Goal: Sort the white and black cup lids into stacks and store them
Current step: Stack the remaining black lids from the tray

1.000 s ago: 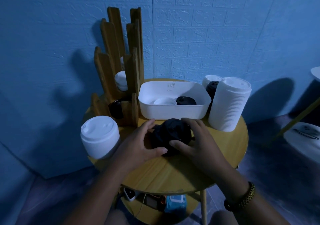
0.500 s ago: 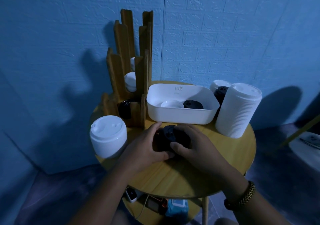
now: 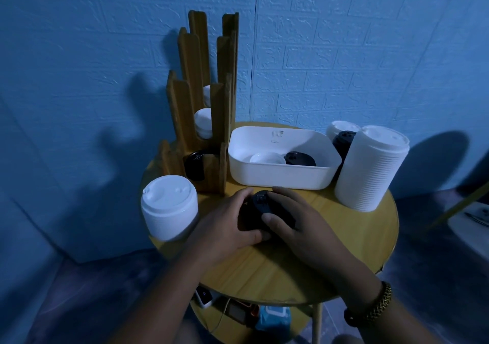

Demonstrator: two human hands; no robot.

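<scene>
a: hands first. where are they?

b: both at the table's centre. left hand and right hand cup a stack of black lids from either side, fingers curled and pressed against it, the right thumb lying over its front edge. the stack rests on the tabletop.

a: and the other lids?

b: short white stack at nine o'clock from the hands. tall white stack at two o'clock, with a black lid stack tucked behind it and another white stack behind that one.

a: the tub?

b: white tub at twelve o'clock, just beyond the fingertips. inside lie one white lid and one black lid, side by side.

a: anything stored yet?

b: wooden rack at eleven o'clock, against the wall. white lids sit in its middle slots, black lids in the lowest one. how many, i cannot tell; it is dim.
</scene>
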